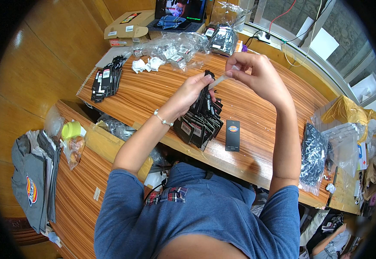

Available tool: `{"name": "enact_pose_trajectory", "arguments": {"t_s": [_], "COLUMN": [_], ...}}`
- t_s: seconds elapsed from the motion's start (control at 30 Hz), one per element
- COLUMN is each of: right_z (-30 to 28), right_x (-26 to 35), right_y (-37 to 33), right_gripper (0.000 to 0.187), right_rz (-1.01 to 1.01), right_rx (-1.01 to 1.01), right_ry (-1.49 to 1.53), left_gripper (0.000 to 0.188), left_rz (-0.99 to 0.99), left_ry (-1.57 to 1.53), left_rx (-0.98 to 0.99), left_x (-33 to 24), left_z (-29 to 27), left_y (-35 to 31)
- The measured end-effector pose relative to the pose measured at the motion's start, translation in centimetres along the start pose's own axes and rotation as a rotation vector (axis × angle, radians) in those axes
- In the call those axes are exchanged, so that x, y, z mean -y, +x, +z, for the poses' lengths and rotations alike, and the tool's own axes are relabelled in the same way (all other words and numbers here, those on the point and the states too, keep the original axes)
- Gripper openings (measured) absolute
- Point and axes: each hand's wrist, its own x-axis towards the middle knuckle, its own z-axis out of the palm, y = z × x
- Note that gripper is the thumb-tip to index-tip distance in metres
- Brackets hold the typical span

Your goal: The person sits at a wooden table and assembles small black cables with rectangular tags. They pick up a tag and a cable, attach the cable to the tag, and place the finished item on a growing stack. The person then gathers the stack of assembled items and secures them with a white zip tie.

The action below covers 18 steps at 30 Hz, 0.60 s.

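Observation:
My left hand (191, 93) is closed around the gathered top of a bundle of black hang tags (200, 125), whose cards fan out below over the table's near edge. A whitish translucent strip (218, 81) runs from the top of the bundle to my right hand (257, 77). Thumb and fingers of that hand are pinched on the strip's end, above and to the right of the bundle. One black hang tag (232, 136) lies flat on the wooden table, to the right of the bundle.
Another bundle of black tags (107, 81) lies at left. Crumpled white paper (148, 64), clear plastic bags (175, 49), a cardboard box (129, 26) and a screen (188, 9) are at the back. A bag of dark items (313, 151) sits right; folded grey garments (30, 181) lie far left.

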Motion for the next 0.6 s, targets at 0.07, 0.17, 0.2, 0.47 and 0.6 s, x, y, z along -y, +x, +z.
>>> {"name": "enact_pose_trajectory", "arguments": {"t_s": [0.07, 0.17, 0.2, 0.47, 0.6], "right_z": [0.1, 0.5, 0.6, 1.4, 1.2], "right_x": [-0.1, -0.6, -0.7, -1.4, -2.6], "right_y": [0.0, 0.2, 0.3, 2.2, 2.1], "right_gripper": [0.011, 0.011, 0.011, 0.010, 0.010], "right_rz": [-0.005, -0.006, -0.006, 0.041, 0.106], "right_rx": [0.009, 0.005, 0.001, 0.009, -0.028], "right_ry": [0.031, 0.059, 0.066, 0.139, 0.148], "left_gripper": [0.028, 0.027, 0.027, 0.029, 0.028], "left_rz": [-0.008, -0.033, -0.038, -0.024, -0.051], "left_ry": [-0.008, -0.016, -0.006, -0.015, -0.081], "left_rx": [-0.005, 0.028, 0.046, 0.165, 0.150], "left_x": [0.1, -0.2, -0.2, -0.2, -0.3], "left_z": [0.1, 0.4, 0.5, 0.5, 0.6], "left_y": [0.1, -0.1, -0.1, 0.0, -0.4]}}
